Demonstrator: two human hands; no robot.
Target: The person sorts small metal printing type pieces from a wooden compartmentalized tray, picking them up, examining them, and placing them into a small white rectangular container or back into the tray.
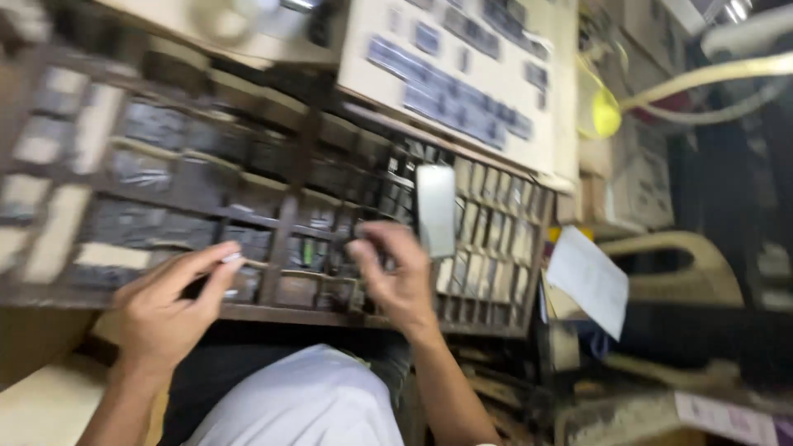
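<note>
The view is blurred by motion. My left hand (169,306) pinches a small silvery metal piece (232,258) between thumb and forefinger, just over the front row of a dark wooden compartment tray (285,215). My right hand (398,279) hovers over the tray's middle front and grips the lower end of a flat shiny metal bar (435,211) that stands up from the fingers. The tray's many small cells hold grey metal pieces; narrower cells fill its right part.
A pale board (462,74) with rows of dark blocks leans behind the tray. A white paper sheet (588,279) hangs at the tray's right, beside a beige plastic seat (686,256). A yellow object (605,116) sits further back. White cloth (306,400) covers my lap.
</note>
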